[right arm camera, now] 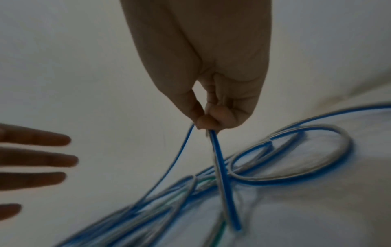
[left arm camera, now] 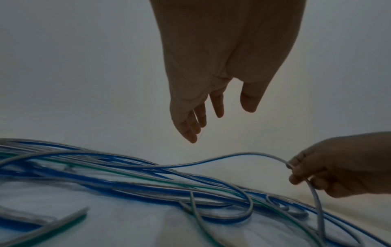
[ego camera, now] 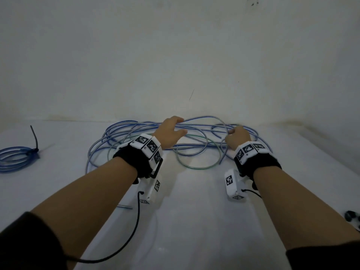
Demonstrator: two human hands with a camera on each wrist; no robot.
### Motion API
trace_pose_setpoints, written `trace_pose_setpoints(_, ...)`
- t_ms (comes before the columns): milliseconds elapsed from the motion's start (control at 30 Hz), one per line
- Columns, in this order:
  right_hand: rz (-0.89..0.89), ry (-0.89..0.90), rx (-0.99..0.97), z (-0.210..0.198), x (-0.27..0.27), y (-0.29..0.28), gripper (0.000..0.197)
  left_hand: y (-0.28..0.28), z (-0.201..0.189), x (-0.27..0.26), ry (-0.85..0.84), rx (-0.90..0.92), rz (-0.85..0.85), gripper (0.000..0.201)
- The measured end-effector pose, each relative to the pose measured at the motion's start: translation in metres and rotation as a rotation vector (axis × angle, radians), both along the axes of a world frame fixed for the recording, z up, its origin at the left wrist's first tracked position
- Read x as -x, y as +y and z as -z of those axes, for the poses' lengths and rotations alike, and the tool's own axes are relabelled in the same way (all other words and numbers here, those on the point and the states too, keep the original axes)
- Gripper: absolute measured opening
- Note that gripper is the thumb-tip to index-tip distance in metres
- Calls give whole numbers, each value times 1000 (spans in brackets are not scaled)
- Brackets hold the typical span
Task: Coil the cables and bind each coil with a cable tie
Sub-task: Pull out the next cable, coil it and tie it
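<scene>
Both forearms fill the near field of the head view, each with a black wrist strap carrying white marker blocks. Right hand (right arm camera: 211, 107): thumb and fingertips pinch one blue cable (right arm camera: 224, 180) close to its cut end, which hangs down toward the white table (ego camera: 194, 221); probably this is the free end picked out to start a new coil. Left hand (left arm camera: 211, 83): fingers straight and loosely spread, holding nothing, hovering over the pile and aimed at the raised strand that runs over to the right hand, likely to take up the first loop. Beyond the fingers, the loose cables (ego camera: 148, 137) lie in a tangle across the far side of the table against the wall, mostly blue, with at least one green cable (ego camera: 194, 166) threaded through. Well apart at far left sits a finished blue coil (ego camera: 13, 158), bound with a black cable tie (ego camera: 35, 143) whose tail sticks up. One coil done; the tangle remains.
</scene>
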State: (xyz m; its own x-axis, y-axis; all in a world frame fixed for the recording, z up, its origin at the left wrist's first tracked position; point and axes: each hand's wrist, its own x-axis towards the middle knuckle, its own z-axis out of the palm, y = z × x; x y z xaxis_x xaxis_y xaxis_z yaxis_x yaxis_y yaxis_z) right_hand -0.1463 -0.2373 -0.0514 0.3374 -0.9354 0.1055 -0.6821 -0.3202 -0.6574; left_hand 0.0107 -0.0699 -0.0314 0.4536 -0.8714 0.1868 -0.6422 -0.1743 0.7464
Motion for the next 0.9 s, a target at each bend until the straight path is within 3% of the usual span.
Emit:
trace_pose_setpoints(67, -29, -238, -99, -8, -6, 6, 26, -4, -3, 5, 5, 9, 7, 39)
trace_pose_setpoints(200, -257, -598, -227, -31, -12, 35, 35, -5, -8, 23, 7, -34, 115, 34)
trace_pose_setpoints(267, -360, -713, -241, -42, -13, 51, 32, -2, -11, 30, -14, -55, 148, 34)
trace_pose_setpoints(333, -443, -763, -260, -51, -16, 63, 25, 2, -12, 32, 68, -25, 198, 25)
trace_pose_setpoints(433, -503, -769, -292, -58, -22, 72, 25, 15, -19, 33, 314, 86, 244, 20)
trace_pose_setpoints(567, -539, -585, -109, -51, -27, 78, 29, 39, -34, 24, 364, 200, 237, 30)
trace_pose_setpoints(700, -439, -337, 177, -44, -46, 84, 18, 62, -46, 13, 513, 341, 230, 31)
trace_pose_setpoints(800, -333, -262, 239, -33, -62, 87, 15, 76, -57, -1, 667, 507, 193, 32)
trace_pose_setpoints(900, -327, -212, 236, -28, -71, 92, 19, 90, -65, -16, 687, 587, 117, 32)
